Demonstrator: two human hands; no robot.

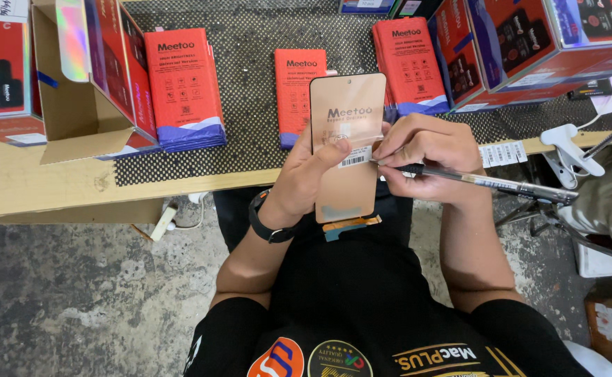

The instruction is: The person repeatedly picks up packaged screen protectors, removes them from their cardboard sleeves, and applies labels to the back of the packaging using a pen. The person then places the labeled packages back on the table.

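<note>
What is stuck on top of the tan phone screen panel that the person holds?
A small white barcode sticker lies on the panel. The left thumb covers the area beside it.

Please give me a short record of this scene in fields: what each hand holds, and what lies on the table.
left hand: holds a tan phone screen panel upright, thumb on its barcode sticker
right hand: holds a pen, tip at the sticker
left wrist: black watch
table: wooden edge, black mesh mat on top
on the mat: red flat boxes, some stacked
left of the mat: open cardboard box
right edge: white clamp
</note>
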